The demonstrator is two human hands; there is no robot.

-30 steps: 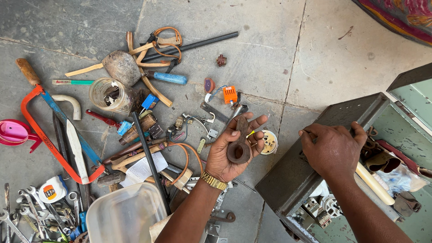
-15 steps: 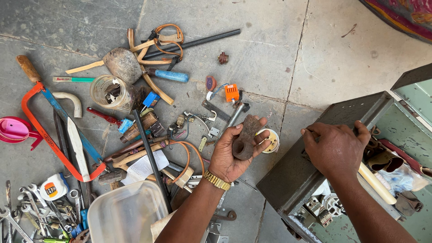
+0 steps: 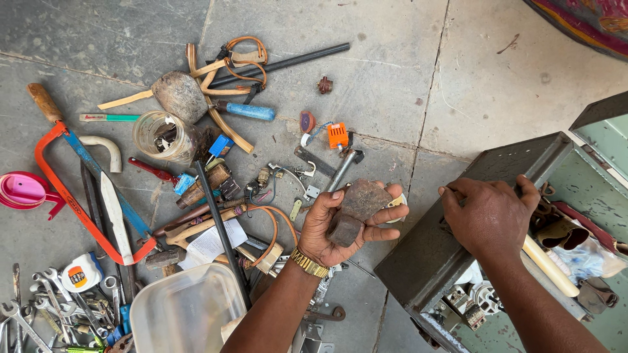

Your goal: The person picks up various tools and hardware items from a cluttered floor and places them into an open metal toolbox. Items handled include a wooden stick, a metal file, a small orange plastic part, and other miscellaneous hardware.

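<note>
Grey stone floor (image 3: 405,85), tools strewn. Left hand (image 3: 343,225) grasps rusty brown metal lump (image 3: 356,209) above floor. Right hand (image 3: 490,216) clenches green metal toolbox (image 3: 458,229) rim; box interior cut off.

In the middle of the frame, the left hand (image 3: 340,225) holds a rusty metal piece (image 3: 354,211). At the right, the right hand (image 3: 489,216) grips the edge of a green metal box (image 3: 458,242). Tools lie all over the stone floor (image 3: 484,85) at the left.

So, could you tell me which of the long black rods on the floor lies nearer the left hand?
The black rod running down beside the clear plastic tub, close to the left hand; the other rod lies far off at the top.
</note>
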